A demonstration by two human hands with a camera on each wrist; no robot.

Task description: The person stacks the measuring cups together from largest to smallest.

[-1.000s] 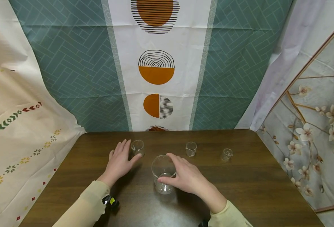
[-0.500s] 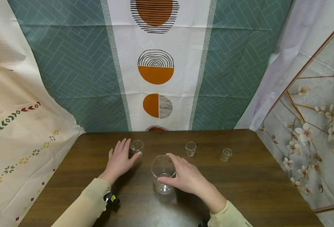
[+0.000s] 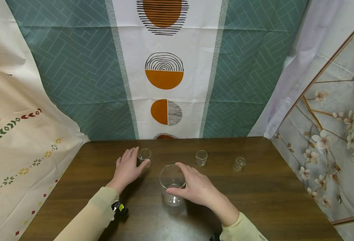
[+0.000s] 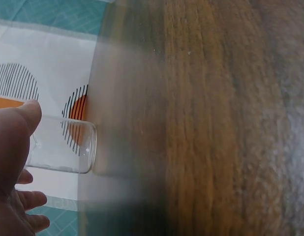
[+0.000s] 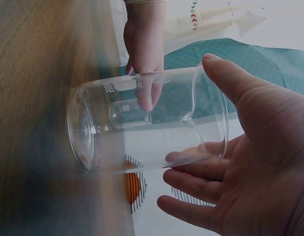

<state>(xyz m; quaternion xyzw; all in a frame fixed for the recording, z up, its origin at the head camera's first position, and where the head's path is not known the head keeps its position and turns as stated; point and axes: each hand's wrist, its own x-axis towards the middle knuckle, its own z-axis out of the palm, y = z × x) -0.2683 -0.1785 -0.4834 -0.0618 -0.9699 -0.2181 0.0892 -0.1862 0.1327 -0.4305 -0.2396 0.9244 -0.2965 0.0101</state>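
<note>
A large glass beaker (image 3: pixel 172 201), printed with white markings, stands upright at the middle of the table. My right hand (image 3: pixel 195 185) holds it from the right near the rim, thumb on the near side and fingers on the far side; in the right wrist view the thumb (image 5: pixel 226 76) lies at the rim. Farther back and left, my left hand (image 3: pixel 127 172) is at a smaller glass beaker (image 3: pixel 145 155). Its fingers stretch forward along the left side, and the thumb overlaps the glass in front. Through the large beaker, the small beaker (image 5: pixel 125 115) shows in the right wrist view.
Two more small beakers stand toward the back: a spouted beaker (image 3: pixel 201 159) right of centre and the smallest beaker (image 3: pixel 239 164) farther right. The brown wooden table (image 3: pixel 255 207) ends at a patterned cloth (image 3: pixel 171 43) behind. Other cloths hang at both sides.
Both hands and all the beakers stay essentially in place. The head view shifts very slightly.
</note>
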